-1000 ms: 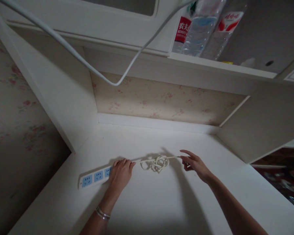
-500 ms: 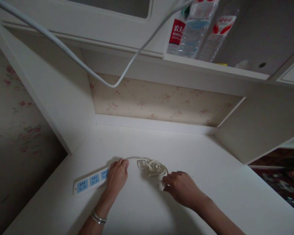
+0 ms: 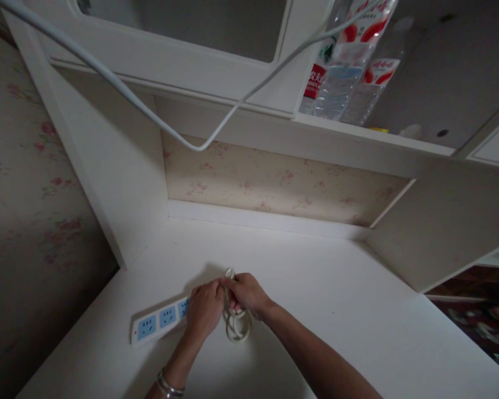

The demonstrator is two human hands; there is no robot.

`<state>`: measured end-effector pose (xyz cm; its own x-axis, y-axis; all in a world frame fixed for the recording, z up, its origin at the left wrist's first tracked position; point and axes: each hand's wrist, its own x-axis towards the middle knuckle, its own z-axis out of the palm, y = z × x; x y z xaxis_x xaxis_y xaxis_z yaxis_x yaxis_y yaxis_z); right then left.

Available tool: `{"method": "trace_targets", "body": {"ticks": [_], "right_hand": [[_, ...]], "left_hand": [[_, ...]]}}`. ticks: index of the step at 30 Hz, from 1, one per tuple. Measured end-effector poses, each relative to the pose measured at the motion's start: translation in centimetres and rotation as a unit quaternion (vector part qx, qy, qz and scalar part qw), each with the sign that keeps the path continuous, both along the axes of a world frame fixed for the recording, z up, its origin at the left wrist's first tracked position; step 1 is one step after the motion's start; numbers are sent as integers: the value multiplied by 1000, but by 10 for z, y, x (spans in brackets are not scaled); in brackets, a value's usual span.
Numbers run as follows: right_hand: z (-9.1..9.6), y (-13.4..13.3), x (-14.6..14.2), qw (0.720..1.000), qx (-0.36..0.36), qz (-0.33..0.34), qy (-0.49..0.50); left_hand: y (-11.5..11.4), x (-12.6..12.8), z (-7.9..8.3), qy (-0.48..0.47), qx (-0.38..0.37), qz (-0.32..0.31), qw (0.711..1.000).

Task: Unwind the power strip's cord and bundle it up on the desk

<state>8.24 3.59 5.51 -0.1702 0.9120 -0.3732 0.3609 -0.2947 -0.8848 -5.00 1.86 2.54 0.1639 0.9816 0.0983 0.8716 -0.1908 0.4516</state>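
A white power strip (image 3: 164, 320) with blue socket faces lies at a slant on the white desk, its right end under my left hand (image 3: 207, 308). The fingers of that hand are wrapped over this end. My right hand (image 3: 247, 295) grips the strip's coiled white cord (image 3: 239, 327) right beside it, and the two hands touch or nearly touch. Loops of the cord hang out below my right fingers, and a small bit shows above them. The plug cannot be made out clearly.
A white desktop (image 3: 299, 266) spreads between side panels. Overhead, a shelf holds several plastic bottles (image 3: 341, 77). A thick white cable (image 3: 197, 148) droops across the upper view, in front of the cabinet (image 3: 166, 66). Floral wallpaper (image 3: 266, 177) covers the back.
My right hand has moved left with the cord, bringing the coil from the right up against my left hand. My left hand stays on the power strip. The view has tilted slightly.
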Motion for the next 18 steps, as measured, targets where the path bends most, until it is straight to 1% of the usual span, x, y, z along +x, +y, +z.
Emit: {"method": "trace_targets", "body": {"ticks": [2,4,7,9,10,11,12,13,14,15,16,17,18], "right_hand": [[-8,9,-11,999,1,-24,26],[-14,16,-17,999,1,-28,33],[-16,22,-18,999,-6,-8,49],[-14,23,-11,998,-1,27,65],[-12,23,-5,997,18,45,59],[-9,23,1,996,53,58,35],[-7,22,8,992,106,65,-8],[-5,21,14,981,169,67,-67],[-4,19,20,962,231,66,-131],[-4,18,25,940,277,66,-187],[-5,16,28,927,295,72,-221],[-7,14,30,925,287,81,-234],[-10,12,31,933,261,91,-231]], "left_hand": [[2,-3,1,-16,-12,-28,999],[2,-5,2,-60,-29,-37,997],[3,-6,3,-107,-46,-7,993],[3,-6,3,-91,-43,17,995],[4,-5,2,-77,-41,28,996],[4,-5,1,-63,-40,40,996],[5,-5,0,-51,-39,51,997],[5,-4,-1,-41,-35,59,997],[5,-4,-2,-34,-29,65,997],[4,-3,-3,-30,-20,69,997],[4,-3,-3,-29,-11,69,997],[3,-2,-4,-29,-2,66,997],[2,-2,-3,-30,6,65,997]]}}
